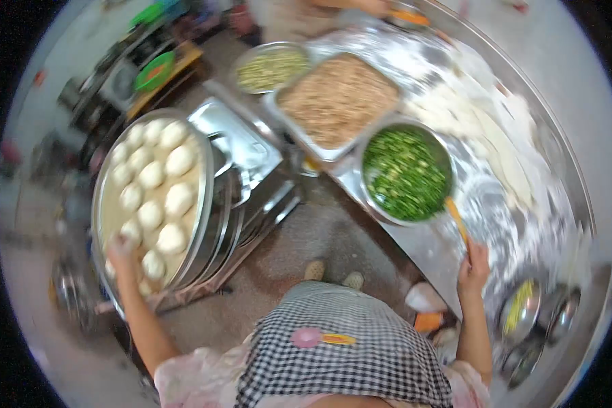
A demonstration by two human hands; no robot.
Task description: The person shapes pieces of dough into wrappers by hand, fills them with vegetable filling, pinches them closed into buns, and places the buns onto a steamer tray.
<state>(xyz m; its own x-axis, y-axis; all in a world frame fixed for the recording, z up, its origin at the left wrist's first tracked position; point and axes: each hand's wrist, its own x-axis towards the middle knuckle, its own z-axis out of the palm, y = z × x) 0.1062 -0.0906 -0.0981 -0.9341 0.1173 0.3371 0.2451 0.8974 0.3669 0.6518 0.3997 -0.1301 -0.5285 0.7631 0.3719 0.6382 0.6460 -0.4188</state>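
My left hand (122,255) is over the near left part of a round steamer tray (205,170) on the left. It is blurred, close to a white bun (130,232), and I cannot tell whether its fingers grip one. Several more pale, round buns (151,214) lie on the tray's lining. Closed around a thin yellow stick (457,219) is my right hand (474,266), over the floured table. The stick's far end reaches the rim of a round metal pot (450,170) filled with chopped greens (406,171).
Beyond the pot stand a square pan (272,102) of brown filling and a bowl (236,73) of pale green pieces. Dough (500,153) lies on the floured table (415,245). Metal bowls (521,311) are at right. A metal lid (231,132) lies beside the steamer; another person's arm (353,5) shows at top.
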